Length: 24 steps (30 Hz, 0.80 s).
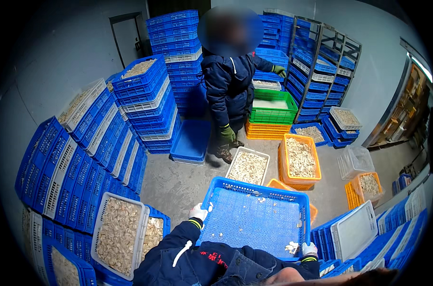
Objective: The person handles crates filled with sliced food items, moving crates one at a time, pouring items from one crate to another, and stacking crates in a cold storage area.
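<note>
A shallow blue plastic crate (pixel 254 219) with a perforated floor is held in front of me. Only a few pale, chip-like pieces (pixel 292 247) lie in it, mostly by its edges. My left hand (pixel 198 212), in a white glove, is closed on its left rim. The right rim, near the close corner, is gripped by my right hand (pixel 309 249), also gloved in white. Beyond the crate, a white tray (pixel 248 167) full of similar pale pieces sits on the floor. Orange crates partly hidden by the blue one stand past its far right corner.
A person in a dark jacket and green gloves (pixel 228 90) stands ahead, beside a green crate (pixel 273 108) on orange ones. Stacked blue and white crates (pixel 149 105) line the left. A metal rack (pixel 321 66) is at the back right. A filled orange crate (pixel 300 159) stands right of centre.
</note>
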### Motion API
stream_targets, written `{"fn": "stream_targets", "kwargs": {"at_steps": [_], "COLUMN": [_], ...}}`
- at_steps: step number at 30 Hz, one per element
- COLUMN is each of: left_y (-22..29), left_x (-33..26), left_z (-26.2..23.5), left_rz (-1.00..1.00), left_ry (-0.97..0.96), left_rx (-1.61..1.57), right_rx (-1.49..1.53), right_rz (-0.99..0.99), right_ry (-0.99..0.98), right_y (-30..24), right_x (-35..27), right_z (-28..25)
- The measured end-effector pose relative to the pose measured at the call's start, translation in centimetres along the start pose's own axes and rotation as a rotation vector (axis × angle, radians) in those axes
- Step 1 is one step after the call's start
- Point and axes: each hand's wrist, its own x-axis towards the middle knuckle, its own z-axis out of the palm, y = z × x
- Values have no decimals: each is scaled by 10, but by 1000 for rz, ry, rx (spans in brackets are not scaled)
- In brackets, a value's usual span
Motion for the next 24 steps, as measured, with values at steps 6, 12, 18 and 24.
{"fn": "stream_targets", "kwargs": {"at_steps": [6, 12, 18, 24], "left_y": [18, 9, -5, -10], "left_x": [-13, -6, 3, -7], "left_z": [-10, -9, -2, -2], "left_rz": [-10, 11, 67, 27], "left_ry": [-31, 33, 17, -6], "left_rx": [-62, 1, -10, 1], "right_rx": [-26, -1, 9, -187], "right_rz": [27, 11, 30, 34], "right_ry": [29, 24, 13, -68], "right_y": [-1, -8, -5, -13], "right_x": [-4, -7, -7, -7], "right_z": [-4, -2, 0, -14]}}
